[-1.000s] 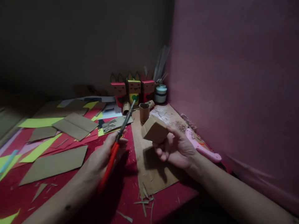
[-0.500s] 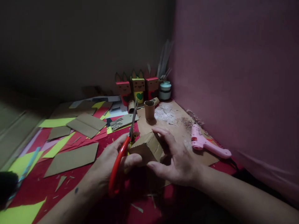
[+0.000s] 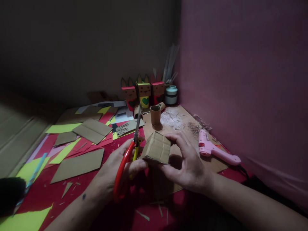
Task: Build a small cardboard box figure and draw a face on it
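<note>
Between my hands is a small cardboard box (image 3: pixel 159 147), with a flat ribbed face turned up toward me. My right hand (image 3: pixel 190 162) grips it from the right, fingers along the far edge and thumb along the near edge. A pair of scissors (image 3: pixel 123 171) with red and yellow handles is held in my left hand (image 3: pixel 112 168), its blades pointing away from me. The left thumb also rests against the box's left lower corner. The undersides of the box and most left fingers are hidden.
A cardboard tube (image 3: pixel 156 115) stands beyond the box. Behind it are several decorated figures (image 3: pixel 144 93) and a light-blue container (image 3: pixel 171 95). A pink glue gun (image 3: pixel 215 150) lies at right. Cardboard pieces (image 3: pixel 78 165) and coloured paper (image 3: pixel 63 128) cover the left.
The cardboard box has been turned in my fingers, bringing a broad flat face up in place of an angled edge. The scissors stay in my left hand. The whole view has shifted slightly.
</note>
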The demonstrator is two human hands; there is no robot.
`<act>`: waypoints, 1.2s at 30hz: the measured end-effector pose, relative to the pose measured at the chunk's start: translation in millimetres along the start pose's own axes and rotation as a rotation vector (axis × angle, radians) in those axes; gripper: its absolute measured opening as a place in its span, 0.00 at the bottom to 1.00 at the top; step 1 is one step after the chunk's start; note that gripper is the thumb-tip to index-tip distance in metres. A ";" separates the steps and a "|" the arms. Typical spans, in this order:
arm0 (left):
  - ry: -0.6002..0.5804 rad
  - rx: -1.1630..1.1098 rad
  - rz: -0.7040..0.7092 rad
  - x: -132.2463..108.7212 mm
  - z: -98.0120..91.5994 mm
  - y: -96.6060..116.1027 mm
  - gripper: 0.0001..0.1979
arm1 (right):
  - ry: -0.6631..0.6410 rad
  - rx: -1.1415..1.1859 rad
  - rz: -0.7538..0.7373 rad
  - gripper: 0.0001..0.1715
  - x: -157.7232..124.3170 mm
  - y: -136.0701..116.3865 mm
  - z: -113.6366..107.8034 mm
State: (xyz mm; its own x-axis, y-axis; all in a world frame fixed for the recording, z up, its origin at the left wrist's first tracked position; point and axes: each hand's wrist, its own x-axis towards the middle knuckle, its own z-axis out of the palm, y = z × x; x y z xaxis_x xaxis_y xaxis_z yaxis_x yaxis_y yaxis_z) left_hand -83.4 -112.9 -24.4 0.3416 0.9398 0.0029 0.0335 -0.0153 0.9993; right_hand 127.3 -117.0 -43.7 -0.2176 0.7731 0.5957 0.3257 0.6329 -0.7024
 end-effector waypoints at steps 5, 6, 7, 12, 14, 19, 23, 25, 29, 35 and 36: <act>-0.028 -0.105 -0.090 0.4 1.6 -0.4 0.36 | 0.020 0.017 -0.040 0.27 -0.3 -0.3 1.8; -0.030 -0.115 -0.101 0.6 1.7 -0.3 0.38 | 0.015 0.022 -0.047 0.28 -0.6 0.4 1.9; -0.033 -0.124 -0.110 0.9 1.6 -0.2 0.38 | 0.006 0.023 -0.046 0.29 -1.1 1.3 2.0; -0.042 -0.155 -0.110 -0.1 3.5 6.9 0.34 | -0.070 0.013 -0.064 0.36 -4.8 7.3 0.5; -0.016 -0.105 -0.115 -2.8 6.6 12.2 0.30 | -0.091 0.019 -0.097 0.38 -5.6 8.3 -0.2; 0.099 -0.016 -0.146 -10.2 14.7 20.3 0.26 | -0.160 0.283 0.109 0.37 -0.4 8.4 0.7; 0.231 0.035 -0.224 -5.5 9.2 22.1 0.25 | -0.119 0.871 0.620 0.36 14.6 13.4 -1.1; 0.307 0.113 -0.202 -0.2 0.2 19.2 0.28 | -0.070 1.050 0.729 0.30 23.6 17.1 -5.0; 0.348 0.551 -0.088 8.2 -25.9 0.7 0.32 | -0.083 1.260 0.890 0.19 42.0 21.2 -15.2; 0.329 1.175 0.022 15.1 -52.8 -29.1 0.26 | -0.144 1.495 0.984 0.18 68.5 21.7 -11.9; 0.323 1.186 0.014 15.9 -54.3 -30.7 0.25 | -0.159 1.519 0.978 0.19 70.2 23.0 -8.8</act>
State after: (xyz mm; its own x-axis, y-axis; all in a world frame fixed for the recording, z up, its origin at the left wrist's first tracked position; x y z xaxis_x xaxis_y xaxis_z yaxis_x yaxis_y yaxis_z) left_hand -130.0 -79.0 -53.0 0.1059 0.9759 0.1909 0.9225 -0.1681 0.3475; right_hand 127.5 -48.6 -14.6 -0.5900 0.7872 -0.1795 -0.6359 -0.5900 -0.4976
